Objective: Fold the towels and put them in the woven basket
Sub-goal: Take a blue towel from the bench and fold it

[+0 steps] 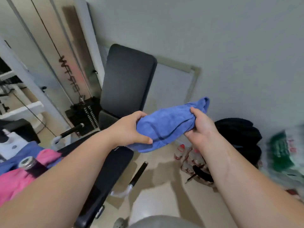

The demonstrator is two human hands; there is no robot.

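A blue towel [166,124] is bunched into a thick roll in the air at the middle of the view. My left hand [130,129] grips its lower left end, with the thumb under the cloth. My right hand [200,127] grips its upper right end, and a loose corner sticks out past the fingers. At the lower left lie a pink towel [14,181] and another blue towel [28,152] in a heap. No woven basket is in view.
A black padded weight bench [126,79] stands under my hands, its seat running down toward me. A cable machine with a weight stack [85,116] is at the left. Bottles [190,157], black weight plates [238,134] and a green-and-white bag [283,152] sit on the floor at the right.
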